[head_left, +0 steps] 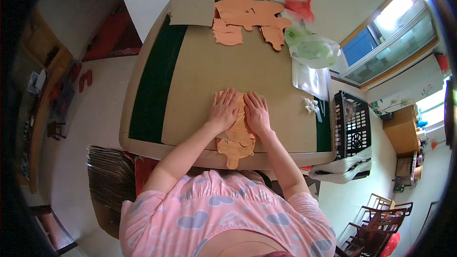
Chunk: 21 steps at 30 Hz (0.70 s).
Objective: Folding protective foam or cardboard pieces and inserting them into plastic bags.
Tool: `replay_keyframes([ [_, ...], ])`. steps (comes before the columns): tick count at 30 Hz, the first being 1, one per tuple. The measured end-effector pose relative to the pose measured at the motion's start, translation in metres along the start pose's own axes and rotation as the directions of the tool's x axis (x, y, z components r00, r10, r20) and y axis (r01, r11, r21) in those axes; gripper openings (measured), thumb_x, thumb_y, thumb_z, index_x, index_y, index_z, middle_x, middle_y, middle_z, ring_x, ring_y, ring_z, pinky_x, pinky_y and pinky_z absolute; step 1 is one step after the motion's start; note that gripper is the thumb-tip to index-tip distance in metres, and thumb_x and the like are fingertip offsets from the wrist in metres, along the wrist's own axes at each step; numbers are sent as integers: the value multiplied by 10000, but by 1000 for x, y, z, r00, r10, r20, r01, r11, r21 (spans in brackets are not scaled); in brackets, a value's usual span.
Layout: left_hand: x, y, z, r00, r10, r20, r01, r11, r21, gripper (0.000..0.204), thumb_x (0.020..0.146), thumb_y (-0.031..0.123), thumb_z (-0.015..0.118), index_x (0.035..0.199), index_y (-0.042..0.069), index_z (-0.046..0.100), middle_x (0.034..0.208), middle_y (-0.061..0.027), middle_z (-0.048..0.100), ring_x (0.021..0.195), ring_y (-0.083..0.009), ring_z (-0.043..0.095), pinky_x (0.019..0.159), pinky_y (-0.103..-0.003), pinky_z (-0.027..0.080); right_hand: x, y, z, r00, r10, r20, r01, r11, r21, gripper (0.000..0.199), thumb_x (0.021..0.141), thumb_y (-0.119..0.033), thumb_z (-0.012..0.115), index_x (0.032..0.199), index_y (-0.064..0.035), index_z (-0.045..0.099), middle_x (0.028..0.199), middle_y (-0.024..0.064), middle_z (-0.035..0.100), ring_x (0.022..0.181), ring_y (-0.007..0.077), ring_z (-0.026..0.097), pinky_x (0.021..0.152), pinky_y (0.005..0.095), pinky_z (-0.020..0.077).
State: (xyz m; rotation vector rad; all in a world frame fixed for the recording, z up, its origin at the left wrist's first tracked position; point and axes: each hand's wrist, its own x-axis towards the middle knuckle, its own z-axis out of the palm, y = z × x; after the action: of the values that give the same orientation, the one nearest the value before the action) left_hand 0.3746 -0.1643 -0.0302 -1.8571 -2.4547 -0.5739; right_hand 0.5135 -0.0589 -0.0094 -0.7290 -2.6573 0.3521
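An orange cut-out sheet (238,135) with a wavy outline lies flat near the table's front edge, its narrow rounded tip hanging toward me. A thin clear film seems to surround its far end. Both hands press on it side by side: my left hand (223,112) lies flat on its left half, fingers stretched away from me. My right hand (257,113) rests flat along its right edge, fingers extended and slightly together. More orange cut-outs (250,12) of the same kind lie in an overlapping pile at the table's far edge.
A grey-beige board (192,11) lies at the far left. Along the right are a green-white plastic bag (312,50), clear plastic sleeves (309,80), small white pieces (310,104) and a red bag (301,8). A black crate (352,123) stands beside the table; stacked cardboard (110,176) is at lower left.
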Motion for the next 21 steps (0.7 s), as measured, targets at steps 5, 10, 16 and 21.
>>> replay_keyframes([
  [5,1,-2,2,1000,7,-10,-7,1000,13,622,945,349,473,1467,58,301,1553,-107,247,1445,-265,194,1164,-533,126,0,2,3,999,-20,-30,19,1000,-6,382,964,-192,483,1327,-75,506,1434,105,439,1360,271,361,1105,494,284],
  [10,3,1,0,1000,10,-5,-9,1000,30,619,946,339,469,1470,60,294,1555,-106,242,1446,-263,191,1163,-530,133,12,29,1,946,137,-293,-76,974,212,251,911,-174,566,1129,-58,612,1179,178,573,1070,359,542,874,443,478],
  [16,3,-2,1,999,39,-35,-37,998,50,612,950,334,456,1469,56,289,1547,-117,257,1441,-270,207,1159,-532,143,33,66,-4,936,338,-100,-324,937,134,220,797,-141,615,989,-34,623,907,164,619,892,352,592,798,425,489],
  [21,21,-9,1,993,-25,116,25,1000,0,598,990,373,370,1488,66,250,1557,-114,232,1450,-274,175,1172,-515,111,64,83,-2,922,387,-14,-375,901,218,227,796,-150,625,1003,-58,638,940,142,669,885,317,639,775,418,511],
])
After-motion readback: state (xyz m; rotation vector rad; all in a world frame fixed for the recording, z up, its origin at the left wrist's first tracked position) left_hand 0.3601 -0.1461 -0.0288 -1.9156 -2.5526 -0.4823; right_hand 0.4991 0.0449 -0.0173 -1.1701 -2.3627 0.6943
